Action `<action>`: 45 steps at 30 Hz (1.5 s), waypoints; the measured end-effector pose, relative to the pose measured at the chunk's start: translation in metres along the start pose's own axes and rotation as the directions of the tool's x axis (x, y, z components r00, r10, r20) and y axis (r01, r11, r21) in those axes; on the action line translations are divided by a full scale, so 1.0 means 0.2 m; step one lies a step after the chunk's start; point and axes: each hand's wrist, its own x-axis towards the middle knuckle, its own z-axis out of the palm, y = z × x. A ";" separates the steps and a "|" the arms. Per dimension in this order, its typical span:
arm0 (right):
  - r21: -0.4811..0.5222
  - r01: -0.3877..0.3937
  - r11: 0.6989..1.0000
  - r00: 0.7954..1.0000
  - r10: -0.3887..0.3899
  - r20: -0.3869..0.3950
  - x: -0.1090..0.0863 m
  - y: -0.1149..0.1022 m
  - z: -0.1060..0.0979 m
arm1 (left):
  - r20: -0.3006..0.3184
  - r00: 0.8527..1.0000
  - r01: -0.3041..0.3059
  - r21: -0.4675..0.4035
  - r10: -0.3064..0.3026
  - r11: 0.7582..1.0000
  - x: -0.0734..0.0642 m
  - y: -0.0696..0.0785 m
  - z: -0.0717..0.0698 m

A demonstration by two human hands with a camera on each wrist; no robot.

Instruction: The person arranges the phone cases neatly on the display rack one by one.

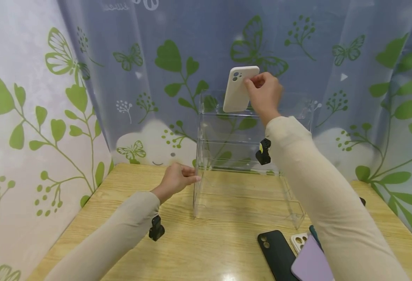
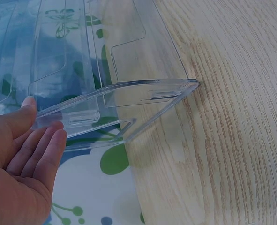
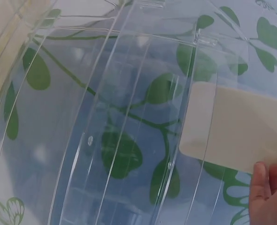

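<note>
A clear acrylic tiered rack [image 1: 227, 187] stands on the wooden table. At its left side, my left hand [image 1: 178, 177] pinches the edge of the transparent side panel [image 2: 152, 93] between thumb and fingers. My right hand [image 1: 267, 91] is raised at the top tier, pinching a white phone case [image 1: 239, 89] by its right edge. The case is nearly upright, leaning slightly, with its camera cutouts at the top. In the right wrist view, the lower end of the white phone case [image 3: 241, 126] shows behind the top tier's clear front lip.
At the front right of the table lie a black phone case [image 1: 277, 253], a lilac phone case [image 1: 311, 261] and a cream case [image 1: 298, 241], partly covered by my right sleeve. A leaf-and-butterfly curtain [image 1: 178, 23] hangs close behind the rack.
</note>
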 end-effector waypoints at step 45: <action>-0.149 0.214 0.965 0.796 -0.084 0.599 -0.15 0.20 -0.20 | 0.018 0.999 -0.047 0.046 0.046 0.998 0.01 -0.02 0.00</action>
